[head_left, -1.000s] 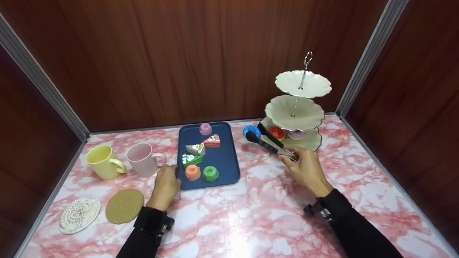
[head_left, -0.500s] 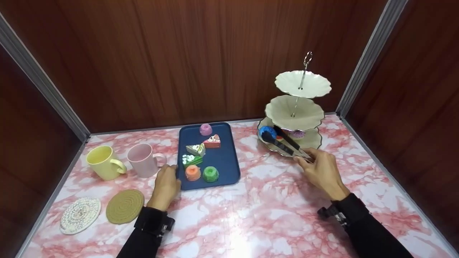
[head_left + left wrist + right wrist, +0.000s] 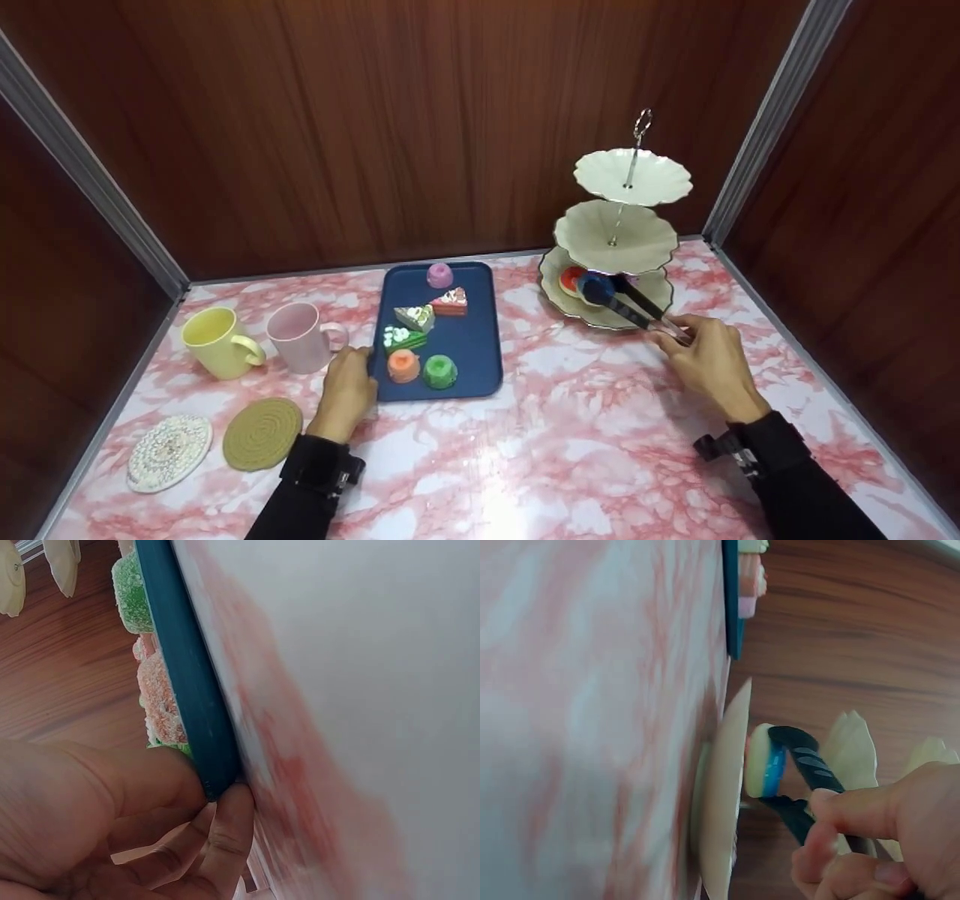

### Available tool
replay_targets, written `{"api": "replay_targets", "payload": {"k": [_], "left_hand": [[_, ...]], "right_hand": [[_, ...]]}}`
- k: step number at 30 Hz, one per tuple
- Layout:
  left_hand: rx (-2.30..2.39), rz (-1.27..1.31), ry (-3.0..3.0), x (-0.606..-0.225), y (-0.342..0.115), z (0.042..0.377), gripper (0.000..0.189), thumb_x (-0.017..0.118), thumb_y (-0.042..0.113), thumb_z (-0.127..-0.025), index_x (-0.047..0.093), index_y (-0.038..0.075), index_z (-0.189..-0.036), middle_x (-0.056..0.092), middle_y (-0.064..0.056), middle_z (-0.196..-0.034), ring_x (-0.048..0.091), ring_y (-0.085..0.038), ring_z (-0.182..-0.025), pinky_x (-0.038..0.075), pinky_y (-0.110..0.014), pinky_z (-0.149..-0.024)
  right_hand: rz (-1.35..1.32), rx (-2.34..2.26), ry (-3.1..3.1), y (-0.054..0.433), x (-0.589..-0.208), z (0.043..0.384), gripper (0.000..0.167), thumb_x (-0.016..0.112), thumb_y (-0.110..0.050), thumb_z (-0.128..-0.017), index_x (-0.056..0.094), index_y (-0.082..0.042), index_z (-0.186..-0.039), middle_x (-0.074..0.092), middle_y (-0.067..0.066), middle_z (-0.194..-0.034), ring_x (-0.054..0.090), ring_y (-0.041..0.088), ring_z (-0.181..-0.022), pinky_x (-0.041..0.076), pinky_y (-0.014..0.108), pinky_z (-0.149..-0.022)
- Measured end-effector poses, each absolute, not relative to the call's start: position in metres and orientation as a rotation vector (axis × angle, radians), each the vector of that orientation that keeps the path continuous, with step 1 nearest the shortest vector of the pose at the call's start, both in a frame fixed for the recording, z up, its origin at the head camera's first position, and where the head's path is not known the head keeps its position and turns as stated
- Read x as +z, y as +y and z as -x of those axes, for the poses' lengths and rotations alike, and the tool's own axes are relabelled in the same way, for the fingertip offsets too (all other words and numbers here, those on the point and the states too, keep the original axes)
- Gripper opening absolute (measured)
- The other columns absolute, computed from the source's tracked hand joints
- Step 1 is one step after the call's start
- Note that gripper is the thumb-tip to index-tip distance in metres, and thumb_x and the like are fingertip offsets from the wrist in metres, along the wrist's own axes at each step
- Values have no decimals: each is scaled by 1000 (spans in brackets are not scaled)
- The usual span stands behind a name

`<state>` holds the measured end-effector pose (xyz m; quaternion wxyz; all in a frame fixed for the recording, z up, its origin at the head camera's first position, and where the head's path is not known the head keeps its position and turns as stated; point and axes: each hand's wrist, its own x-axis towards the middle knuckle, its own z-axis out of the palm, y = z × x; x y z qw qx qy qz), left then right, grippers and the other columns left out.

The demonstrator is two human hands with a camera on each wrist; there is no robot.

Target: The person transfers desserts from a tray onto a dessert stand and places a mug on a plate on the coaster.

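Note:
In the head view my left hand (image 3: 349, 390) is at the near left corner of a dark blue tray (image 3: 476, 356). The left wrist view shows thumb above and fingers below, pinching that corner. Cake slices (image 3: 412, 317) and small round cakes (image 3: 440, 371) sit on the tray. My right hand (image 3: 709, 364) grips black-tipped tongs (image 3: 631, 313), whose ends clasp a blue-iced toy donut (image 3: 774, 769). The donut hangs close over the bottom plate (image 3: 559, 304) of a three-tier stand, beside a red-iced donut (image 3: 570, 278). The tongs mostly hide a purple donut behind.
The stand's middle plate (image 3: 592, 229) and top plate (image 3: 600, 176) rise above the tongs. On the left are a yellow mug (image 3: 214, 345), a pink mug (image 3: 296, 341), a tan coaster (image 3: 262, 435) and a white beaded coaster (image 3: 169, 454). Wooden walls enclose the table.
The right hand has carried the blue donut in the tongs rightward, from left of the stand to over its bottom plate. The tray has turned slightly, its far end shifting right.

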<state>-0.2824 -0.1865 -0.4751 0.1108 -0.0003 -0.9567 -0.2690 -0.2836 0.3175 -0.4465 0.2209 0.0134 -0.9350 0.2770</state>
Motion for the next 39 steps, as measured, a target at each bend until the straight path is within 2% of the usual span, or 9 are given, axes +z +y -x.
{"api": "replay_targets", "payload": {"k": [2,8,16,21,25,33,39], "left_hand": [[-792,2,-2808,-475,-187,282,47,61,-5,-70,59,-6,-117,59,-24,-104,56,-39,-101,44,-47,-91],[-761,-2,-2817,-475,-187,281,46,60,-4,-68,61,-4,-114,60,-25,-102,57,-40,-99,46,-47,-88],[-783,-32,-2845,-471,-185,279,44,63,-2,-68,60,-3,-112,60,-22,-99,57,-37,-98,46,-47,-85],[-792,-51,-2882,-470,-185,278,44,64,-1,-69,58,-2,-113,58,-21,-100,57,-36,-98,46,-47,-85],[-801,-75,-2897,-469,-185,276,45,64,0,-70,58,0,-114,57,-21,-102,56,-36,-99,46,-47,-86],[-819,-74,-2915,-472,-185,277,44,64,0,-71,57,0,-115,57,-21,-103,55,-35,-99,46,-46,-87],[-801,-68,-2912,-470,-186,278,44,63,0,-70,57,0,-114,57,-18,-98,55,-34,-97,46,-45,-85]], "right_hand": [[-21,757,-2605,322,-445,283,54,64,-59,-74,69,-16,-106,72,0,-82,60,13,-66,42,25,-54],[-8,730,-2645,330,-441,282,39,69,-47,-76,71,-14,-97,71,1,-77,58,16,-67,39,26,-51],[23,702,-2724,332,-440,281,36,67,-49,-77,70,-16,-91,67,0,-71,53,19,-63,36,28,-48],[34,691,-2719,332,-438,281,38,70,-44,-77,71,-12,-96,70,4,-81,55,20,-67,35,28,-50],[39,672,-2740,331,-437,282,43,67,-48,-77,70,-11,-100,68,4,-80,55,21,-69,35,28,-51],[55,693,-2734,331,-439,282,51,68,-51,-75,67,-10,-105,66,7,-83,52,20,-60,35,30,-44],[43,712,-2687,331,-437,281,53,69,-53,-73,66,-12,-107,67,6,-78,57,19,-64,37,29,-48]]}}
